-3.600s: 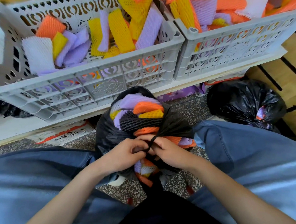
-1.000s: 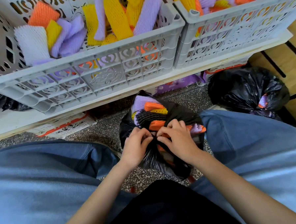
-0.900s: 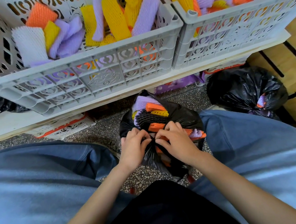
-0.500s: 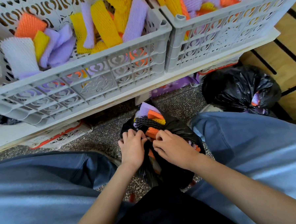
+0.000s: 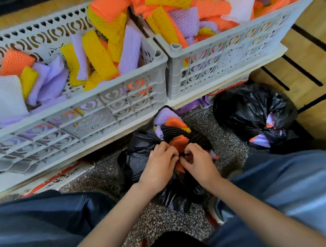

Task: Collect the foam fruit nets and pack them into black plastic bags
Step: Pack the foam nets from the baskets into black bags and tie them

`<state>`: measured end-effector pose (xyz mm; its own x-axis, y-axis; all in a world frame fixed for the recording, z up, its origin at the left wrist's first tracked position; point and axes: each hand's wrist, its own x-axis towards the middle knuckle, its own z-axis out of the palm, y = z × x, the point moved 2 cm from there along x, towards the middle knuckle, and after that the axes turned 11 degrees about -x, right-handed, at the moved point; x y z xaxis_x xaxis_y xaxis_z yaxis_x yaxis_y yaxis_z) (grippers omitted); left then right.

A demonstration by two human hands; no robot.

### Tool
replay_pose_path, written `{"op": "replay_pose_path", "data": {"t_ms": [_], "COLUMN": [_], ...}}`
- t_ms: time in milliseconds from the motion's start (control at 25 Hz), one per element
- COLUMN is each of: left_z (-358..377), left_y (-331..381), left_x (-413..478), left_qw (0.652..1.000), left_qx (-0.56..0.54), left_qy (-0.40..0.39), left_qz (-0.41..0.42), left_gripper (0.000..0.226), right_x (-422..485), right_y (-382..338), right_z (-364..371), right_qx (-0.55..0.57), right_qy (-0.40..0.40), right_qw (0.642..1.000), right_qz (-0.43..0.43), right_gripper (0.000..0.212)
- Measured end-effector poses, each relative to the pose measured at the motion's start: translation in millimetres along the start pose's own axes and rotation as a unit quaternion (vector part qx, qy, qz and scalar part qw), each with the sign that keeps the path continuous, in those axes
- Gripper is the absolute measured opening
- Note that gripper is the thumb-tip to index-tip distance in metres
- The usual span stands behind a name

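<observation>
Speckled stone floor (image 5: 163, 223) lies between the seated person's knees, and on it stands the black plastic bag (image 5: 139, 162), stuffed with foam fruit nets (image 5: 174, 122) whose purple, orange and dark ends poke out of its far side. A few seconds ago the bag's mouth gaped wide and many nets showed. Now the plastic is gathered closer over them and only a small cluster is still visible.

The left hand (image 5: 158, 167) and right hand (image 5: 200, 164) have crept up to the top of the bag and sit almost knuckle to knuckle. Each pinches an end of the bag's thin black tie (image 5: 182, 154), which runs taut between the fingertips. That suggests the knot is being drawn shut, so this bag is probably close to done.

A tied bag (image 5: 252, 115) already rests on the floor to the right, well apart. The left crate (image 5: 119, 99) and right crate (image 5: 230, 50) on the low bench (image 5: 8, 181) still hold heaps of nets, so much collecting appears to remain.
</observation>
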<state>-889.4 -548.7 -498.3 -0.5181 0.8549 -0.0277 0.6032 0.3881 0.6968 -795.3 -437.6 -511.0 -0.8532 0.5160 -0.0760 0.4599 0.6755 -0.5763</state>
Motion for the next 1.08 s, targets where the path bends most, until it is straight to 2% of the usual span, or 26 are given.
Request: {"op": "replay_pose_path", "data": {"t_ms": [80, 200, 320, 440, 600, 720, 800, 880, 1000, 1080], "left_z": [-15.8, -54.9, -99.0, -123.9, -129.7, -130.9, -132.7, -136.3, -152.2, -169.3], "left_y": [9.4, 23.6, 33.2, 32.1, 24.4, 25.5, 25.0, 24.4, 20.7, 14.0], "left_x": [19.1, 49.6, 71.9, 86.7, 94.5, 94.2, 93.0, 91.4, 84.0, 75.9], "left_qw": [0.999, 0.986, 0.963, 0.941, 0.936, 0.937, 0.94, 0.946, 0.953, 0.954], "left_qx": [0.011, 0.061, 0.127, 0.213, 0.258, 0.252, 0.252, 0.247, 0.229, 0.224], "left_qy": [0.009, 0.099, 0.185, 0.223, 0.214, 0.214, 0.202, 0.178, 0.164, 0.17], "left_qz": [0.046, 0.12, 0.152, 0.137, 0.104, 0.11, 0.111, 0.114, 0.108, 0.101], "left_gripper": [0.017, 0.025, 0.033, 0.04, 0.048, 0.049, 0.05, 0.051, 0.048, 0.043], "right_x": [12.8, 35.8, 61.3, 81.0, 97.3, 104.9, 106.5, 109.9, 117.5, 122.9], "right_y": [12.4, 45.8, 78.7, 99.4, 116.7, 115.6, 106.2, 83.2, 20.0, -32.8], "right_z": [-8.4, -20.8, -30.8, -31.3, -29.4, -35.0, -43.5, -62.7, -103.7, -131.7], "right_qx": [0.019, 0.015, -0.027, -0.105, -0.142, -0.184, -0.25, -0.317, -0.263, -0.202], "right_qy": [0.028, 0.022, -0.014, -0.047, -0.066, -0.11, -0.137, -0.116, 0.014, 0.094], "right_qw": [0.999, 0.998, 0.995, 0.988, 0.977, 0.964, 0.949, 0.939, 0.963, 0.964], "right_qz": [0.023, 0.064, 0.098, 0.106, 0.148, 0.159, 0.134, 0.074, -0.058, -0.145], "right_gripper": [0.029, 0.039, 0.034, 0.028, 0.02, 0.032, 0.039, 0.038, 0.03, 0.024]}}
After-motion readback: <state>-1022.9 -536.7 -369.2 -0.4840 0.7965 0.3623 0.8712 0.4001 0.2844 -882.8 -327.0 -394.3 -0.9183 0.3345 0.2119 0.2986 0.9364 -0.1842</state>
